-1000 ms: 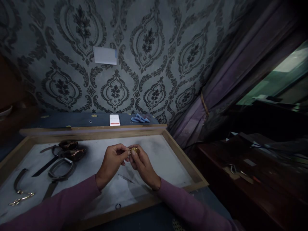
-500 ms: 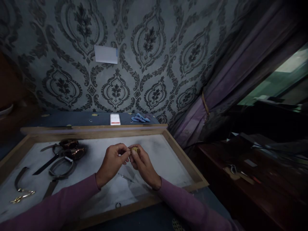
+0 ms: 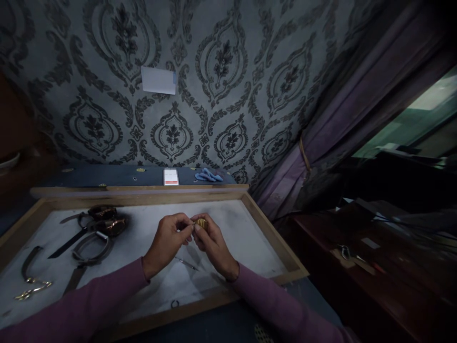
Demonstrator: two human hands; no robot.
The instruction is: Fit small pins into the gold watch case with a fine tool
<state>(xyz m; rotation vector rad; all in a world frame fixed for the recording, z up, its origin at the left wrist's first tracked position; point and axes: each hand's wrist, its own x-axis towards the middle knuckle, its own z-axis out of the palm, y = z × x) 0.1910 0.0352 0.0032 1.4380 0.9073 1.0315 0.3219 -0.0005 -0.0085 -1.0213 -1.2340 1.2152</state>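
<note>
Over the white bottom of a wooden-framed tray point(image 3: 268, 232), my two hands meet. In my right hand point(image 3: 216, 247), closed between thumb and fingers, is a small shiny gold piece point(image 3: 202, 223) with a ribbed, rounded surface; it looks like a watch case, partly covered by the thumb. My left hand point(image 3: 166, 240) is pinched shut against the left edge of that piece. Whatever lies between its fingertips is too small to make out. Below the hands a thin metal tool point(image 3: 186, 263) rests on the tray, and a small dark open ring point(image 3: 174, 303) lies near the front rim.
Dark watches point(image 3: 112, 226) and straps point(image 3: 93, 250) lie at the tray's left, with a gold-coloured clasp point(image 3: 34, 290) nearer. Behind the tray are a lit phone point(image 3: 171, 176) and a blue cloth point(image 3: 209, 175). A reddish table point(image 3: 321, 238) with scissors point(image 3: 344, 252) stands right.
The gold piece has turned slightly in my right hand, so more of its ribbed surface shows. Both hands stay in nearly the same place.
</note>
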